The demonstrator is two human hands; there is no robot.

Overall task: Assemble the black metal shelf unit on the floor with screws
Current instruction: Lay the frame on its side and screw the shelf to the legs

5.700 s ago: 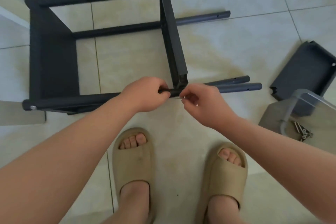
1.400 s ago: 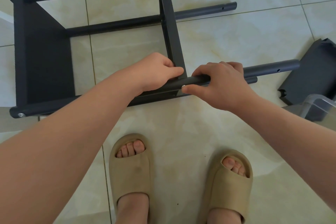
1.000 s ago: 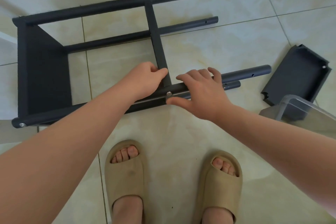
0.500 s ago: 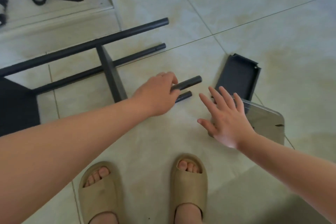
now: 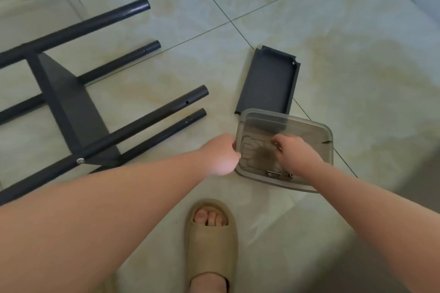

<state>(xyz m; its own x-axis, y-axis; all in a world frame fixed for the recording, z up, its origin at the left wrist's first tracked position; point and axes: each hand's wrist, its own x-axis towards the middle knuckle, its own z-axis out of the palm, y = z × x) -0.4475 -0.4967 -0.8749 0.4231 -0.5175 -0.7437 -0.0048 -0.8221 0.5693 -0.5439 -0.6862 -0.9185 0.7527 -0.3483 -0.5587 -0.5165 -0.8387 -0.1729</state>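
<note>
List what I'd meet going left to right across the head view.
In order: shelf frame → left hand, holding the clear box by its rim → right hand, reaching inside the box. The loose panel and sandal overlap these, so omitted.

No text, label, brand or number was legible on the black metal shelf unit (image 5: pixel 71 107) or the loose black panel (image 5: pixel 269 83). A raised pattern on the floor of the clear plastic container (image 5: pixel 285 121) was too blurred to read.
</note>
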